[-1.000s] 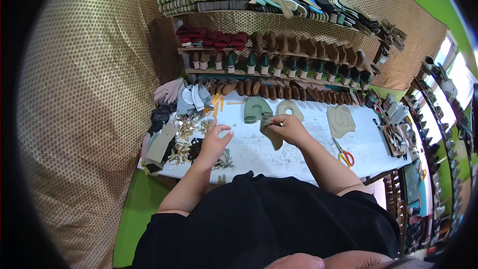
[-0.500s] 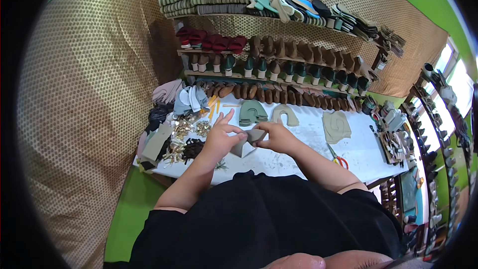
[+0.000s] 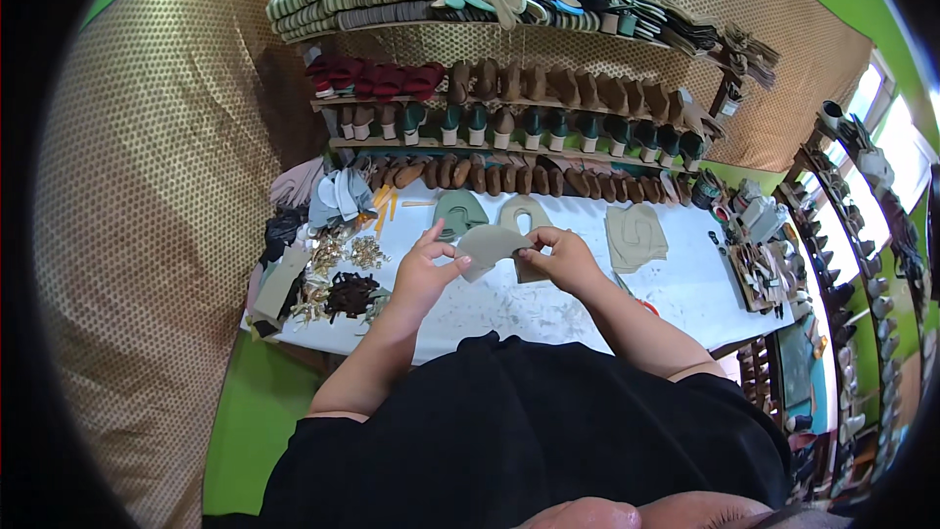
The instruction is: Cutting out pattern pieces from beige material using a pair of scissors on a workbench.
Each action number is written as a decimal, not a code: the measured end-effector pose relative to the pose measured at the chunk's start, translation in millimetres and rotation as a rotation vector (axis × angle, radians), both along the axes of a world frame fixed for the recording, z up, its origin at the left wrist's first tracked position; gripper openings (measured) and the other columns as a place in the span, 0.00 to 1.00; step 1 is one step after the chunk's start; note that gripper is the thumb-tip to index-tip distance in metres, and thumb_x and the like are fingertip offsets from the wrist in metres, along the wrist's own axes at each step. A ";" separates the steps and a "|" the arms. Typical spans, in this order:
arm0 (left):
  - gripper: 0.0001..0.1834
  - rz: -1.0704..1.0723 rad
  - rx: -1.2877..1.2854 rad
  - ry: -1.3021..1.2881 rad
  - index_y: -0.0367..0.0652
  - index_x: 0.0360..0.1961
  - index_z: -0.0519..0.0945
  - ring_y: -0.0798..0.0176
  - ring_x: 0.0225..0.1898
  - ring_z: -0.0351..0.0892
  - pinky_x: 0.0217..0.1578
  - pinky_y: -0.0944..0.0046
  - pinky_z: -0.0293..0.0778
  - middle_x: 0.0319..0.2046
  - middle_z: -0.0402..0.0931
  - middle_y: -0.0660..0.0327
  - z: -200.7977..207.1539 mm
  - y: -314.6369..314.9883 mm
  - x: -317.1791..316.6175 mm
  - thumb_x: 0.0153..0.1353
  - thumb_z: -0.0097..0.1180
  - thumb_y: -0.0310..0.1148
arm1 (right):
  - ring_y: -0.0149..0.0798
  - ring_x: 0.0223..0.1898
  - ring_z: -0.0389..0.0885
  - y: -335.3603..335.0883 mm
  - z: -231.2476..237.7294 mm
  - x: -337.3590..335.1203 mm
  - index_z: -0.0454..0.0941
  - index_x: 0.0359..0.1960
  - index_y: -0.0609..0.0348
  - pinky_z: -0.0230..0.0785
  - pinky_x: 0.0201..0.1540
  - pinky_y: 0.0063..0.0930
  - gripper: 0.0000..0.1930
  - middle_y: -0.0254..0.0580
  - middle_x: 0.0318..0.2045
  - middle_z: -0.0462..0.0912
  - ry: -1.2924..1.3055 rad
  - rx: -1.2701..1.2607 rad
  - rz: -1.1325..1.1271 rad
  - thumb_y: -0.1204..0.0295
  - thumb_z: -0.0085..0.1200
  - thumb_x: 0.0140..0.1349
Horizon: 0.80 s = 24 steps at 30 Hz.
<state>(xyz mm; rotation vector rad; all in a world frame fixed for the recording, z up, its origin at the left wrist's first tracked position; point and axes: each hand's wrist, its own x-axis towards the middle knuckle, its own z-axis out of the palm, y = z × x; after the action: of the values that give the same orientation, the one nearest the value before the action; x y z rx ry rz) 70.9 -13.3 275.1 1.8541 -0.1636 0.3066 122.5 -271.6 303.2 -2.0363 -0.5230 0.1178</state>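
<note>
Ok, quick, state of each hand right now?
Left hand: pinching the left edge of a curved greyish piece.
Right hand: pinching the same piece at its right end.

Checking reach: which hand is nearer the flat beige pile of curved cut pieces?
Right. The right hand is left of the beige pile, apart from it; the left hand is farther left.

The short-sleeved shirt (image 3: 524, 431) was black, plain and loose, its wide sleeves (image 3: 318, 439) ending above bare forearms (image 3: 641, 328); the left hand (image 3: 423, 277) and the right hand (image 3: 565, 263) were bare too.
</note>
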 end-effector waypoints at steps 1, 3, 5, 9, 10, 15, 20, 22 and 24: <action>0.09 -0.002 0.002 0.001 0.42 0.35 0.87 0.41 0.73 0.54 0.69 0.52 0.52 0.69 0.59 0.38 1.7 -6.8 -1.5 0.56 0.69 0.35 | 0.37 0.38 0.81 -6.0 -3.2 1.4 0.84 0.37 0.55 0.55 0.66 0.50 0.10 0.37 0.31 0.85 -0.052 -0.026 0.008 0.63 0.62 0.60; 0.11 0.006 0.126 -0.021 0.43 0.37 0.88 0.40 0.72 0.55 0.68 0.51 0.54 0.70 0.59 0.42 3.2 -17.5 -3.8 0.55 0.69 0.36 | 0.39 0.39 0.81 -15.1 -8.3 -0.8 0.84 0.37 0.53 0.44 0.69 0.57 0.10 0.37 0.32 0.84 -0.065 -0.022 0.015 0.62 0.62 0.61; 0.12 -0.014 0.199 -0.053 0.44 0.38 0.88 0.40 0.73 0.54 0.68 0.51 0.55 0.70 0.60 0.44 -1.0 -23.0 -2.6 0.55 0.69 0.37 | 0.40 0.41 0.81 -22.5 -10.7 -2.8 0.84 0.38 0.52 0.32 0.72 0.63 0.10 0.36 0.33 0.84 -0.076 -0.020 0.022 0.61 0.62 0.61; 0.12 -0.007 0.280 -0.074 0.44 0.38 0.89 0.40 0.73 0.54 0.68 0.51 0.55 0.68 0.64 0.46 -2.7 -38.8 -1.6 0.57 0.68 0.39 | 0.41 0.42 0.81 -37.4 -10.0 -6.2 0.84 0.38 0.51 0.31 0.71 0.67 0.10 0.35 0.33 0.84 -0.074 -0.129 0.029 0.61 0.61 0.62; 0.12 -0.010 0.281 -0.069 0.44 0.38 0.89 0.40 0.73 0.54 0.68 0.51 0.55 0.68 0.64 0.46 -4.1 -43.6 -0.7 0.57 0.68 0.39 | 0.40 0.42 0.81 -41.9 -11.4 -5.8 0.83 0.38 0.51 0.32 0.71 0.67 0.10 0.35 0.33 0.84 -0.039 -0.145 0.027 0.60 0.61 0.62; 0.15 -0.082 -0.062 0.067 0.40 0.42 0.87 0.45 0.69 0.62 0.66 0.54 0.58 0.63 0.71 0.46 -40.0 -66.2 18.6 0.61 0.64 0.40 | 0.40 0.43 0.82 -77.4 -39.5 10.0 0.82 0.44 0.52 0.45 0.68 0.60 0.13 0.37 0.35 0.85 -0.033 -0.048 -0.097 0.60 0.61 0.61; 0.21 0.270 -0.407 0.642 0.44 0.52 0.83 0.54 0.55 0.76 0.59 0.55 0.64 0.47 0.82 0.51 -142.8 -51.3 70.6 0.62 0.62 0.43 | 0.47 0.46 0.82 -138.9 -91.0 30.6 0.81 0.47 0.52 0.54 0.63 0.59 0.16 0.39 0.38 0.86 -0.114 -0.261 -0.326 0.60 0.60 0.60; 0.31 0.279 -0.203 0.736 0.43 0.59 0.78 0.46 0.64 0.68 0.63 0.50 0.62 0.59 0.74 0.45 -265.2 26.8 76.3 0.59 0.63 0.49 | 0.46 0.43 0.83 -154.1 -135.6 46.8 0.81 0.45 0.56 0.68 0.54 0.42 0.15 0.44 0.36 0.86 -0.138 -0.353 -0.399 0.63 0.60 0.59; 0.36 0.409 0.217 0.843 0.43 0.64 0.73 0.41 0.68 0.61 0.65 0.45 0.59 0.65 0.65 0.43 -240.6 -7.6 68.4 0.58 0.63 0.50 | 0.49 0.43 0.83 -224.4 -222.4 55.1 0.83 0.41 0.55 0.68 0.52 0.54 0.15 0.47 0.37 0.85 0.067 -0.462 -0.547 0.60 0.59 0.58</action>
<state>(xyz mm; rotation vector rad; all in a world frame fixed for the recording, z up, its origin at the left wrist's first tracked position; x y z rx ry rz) 139.3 -20.8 34.6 2.0707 0.7915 -0.2424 177.6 -496.0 80.8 -2.5419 0.1330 -0.0285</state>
